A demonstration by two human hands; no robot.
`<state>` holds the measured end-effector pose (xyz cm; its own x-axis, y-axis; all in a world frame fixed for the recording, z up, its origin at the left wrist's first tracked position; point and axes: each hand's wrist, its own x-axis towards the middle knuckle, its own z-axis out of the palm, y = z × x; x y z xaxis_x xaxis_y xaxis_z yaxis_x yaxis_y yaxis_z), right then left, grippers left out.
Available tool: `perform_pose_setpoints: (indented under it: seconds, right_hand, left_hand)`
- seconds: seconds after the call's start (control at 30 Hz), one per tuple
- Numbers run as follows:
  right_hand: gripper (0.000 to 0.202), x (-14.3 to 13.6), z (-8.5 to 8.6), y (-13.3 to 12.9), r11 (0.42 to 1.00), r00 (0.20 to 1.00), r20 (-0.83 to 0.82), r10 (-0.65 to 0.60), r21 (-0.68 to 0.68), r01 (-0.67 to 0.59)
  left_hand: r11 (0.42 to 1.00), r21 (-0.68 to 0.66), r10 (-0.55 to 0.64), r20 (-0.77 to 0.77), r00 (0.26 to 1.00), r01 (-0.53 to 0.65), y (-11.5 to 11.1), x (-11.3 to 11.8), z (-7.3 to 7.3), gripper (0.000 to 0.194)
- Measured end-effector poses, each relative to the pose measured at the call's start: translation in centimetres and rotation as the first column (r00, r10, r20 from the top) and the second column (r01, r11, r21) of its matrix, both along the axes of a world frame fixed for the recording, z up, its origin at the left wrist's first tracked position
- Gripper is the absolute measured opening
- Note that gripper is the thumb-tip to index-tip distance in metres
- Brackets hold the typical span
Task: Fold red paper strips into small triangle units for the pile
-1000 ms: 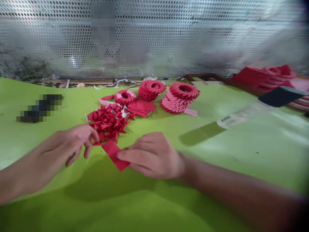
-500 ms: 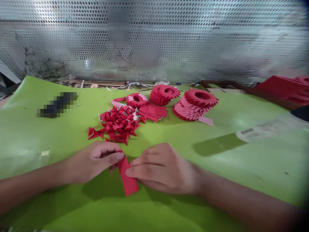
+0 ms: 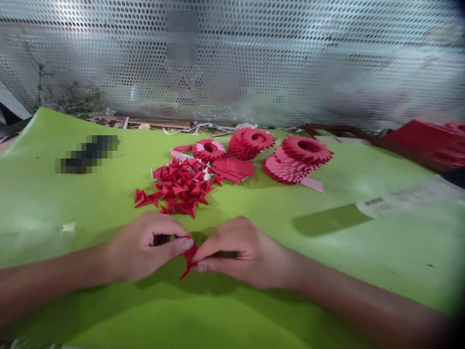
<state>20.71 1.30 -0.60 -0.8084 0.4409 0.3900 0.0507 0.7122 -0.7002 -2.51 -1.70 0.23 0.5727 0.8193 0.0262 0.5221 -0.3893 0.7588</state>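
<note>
Between my two hands is a small red paper strip (image 3: 189, 254), bent along its length with its lower end curling toward the left. My left hand (image 3: 154, 247) pinches its upper end between thumb and forefinger. The thumb and fingertips of my right hand (image 3: 241, 254) grip its right edge lower down. Just beyond my hands lies a heap of folded red paper triangles (image 3: 183, 186). Flat red paper rectangles (image 3: 234, 168) lie beside the heap on its right.
Behind the heap stand a small paper ring (image 3: 209, 150), a red ring stack (image 3: 251, 143) and a taller pink and red stack (image 3: 296, 160). A blurred dark object (image 3: 87, 154) lies at left on the green table cover (image 3: 232, 315). A perforated metal panel (image 3: 254, 63) closes off the back.
The red strip lay straight and flat between my hands; now it is bent. My right fingers have closed into a pinch on it, and the view has shifted slightly.
</note>
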Motion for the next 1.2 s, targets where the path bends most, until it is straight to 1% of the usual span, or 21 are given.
perform_pose_setpoints:
  seconds: [0.1,0.2,0.3,0.4,0.53,0.6,0.7,0.83,0.97,1.1,1.17,1.2]
  right_hand:
    - [0.011,0.0,-0.1,-0.1,0.997,0.998,0.054,-0.036,-0.071,0.040]
    - [0.014,0.1,0.0,-0.2,0.993,0.989,0.109,-0.104,-0.047,0.110]
    - [0.015,0.2,0.3,-0.3,0.986,0.970,0.187,-0.156,-0.034,0.165]
    - [0.012,0.2,0.6,-0.3,0.981,0.959,0.224,-0.171,-0.057,0.188]
    - [0.012,0.0,0.7,-0.4,0.968,0.948,0.236,-0.215,-0.077,0.239]
    - [0.013,-0.1,0.7,-0.4,0.963,0.944,0.233,-0.234,-0.081,0.258]
    - [0.014,-0.3,0.6,-0.4,0.959,0.945,0.217,-0.246,-0.091,0.270]
    - [0.016,-0.4,0.5,-0.6,0.954,0.945,0.218,-0.245,-0.117,0.275]
    - [0.017,-0.3,0.5,-0.7,0.953,0.946,0.202,-0.255,-0.113,0.281]
    - [0.019,0.0,0.2,-0.5,0.965,0.968,0.140,-0.207,-0.130,0.226]
    - [0.017,-0.1,0.2,-0.4,0.974,0.977,0.106,-0.186,-0.111,0.198]
    - [0.014,-0.2,0.3,-0.3,0.975,0.977,0.082,-0.197,-0.094,0.204]
  left_hand:
    - [0.999,0.001,-0.035,0.031,0.999,0.035,-0.1,0.1,-0.2,0.040]
    - [0.998,0.034,-0.048,-0.015,0.999,0.048,-0.2,0.1,-0.4,0.041]
    - [0.993,0.112,-0.036,-0.066,0.997,0.043,-0.5,0.0,-0.6,0.039]
    - [0.981,0.188,-0.032,-0.088,0.996,0.048,-0.7,0.0,-0.7,0.035]
    - [0.989,0.146,0.006,-0.122,0.993,0.012,-0.8,0.0,-0.6,0.031]
    - [0.989,0.148,-0.003,-0.148,0.989,0.026,-1.0,-0.1,-0.5,0.031]
    - [0.978,0.196,-0.042,-0.159,0.986,0.074,-1.3,-0.1,-0.4,0.032]
    - [0.967,0.240,-0.045,-0.148,0.988,0.080,-1.4,-0.1,-0.8,0.029]
    - [0.948,0.304,-0.056,-0.135,0.989,0.095,-1.2,0.0,-1.0,0.029]
    - [0.945,0.322,-0.040,-0.044,0.998,0.052,-1.1,0.1,-0.9,0.031]
    - [0.941,0.338,-0.027,0.002,1.000,0.025,-1.0,0.1,-0.8,0.032]
    - [0.939,0.342,-0.022,0.016,1.000,0.015,-1.0,0.1,-0.8,0.032]
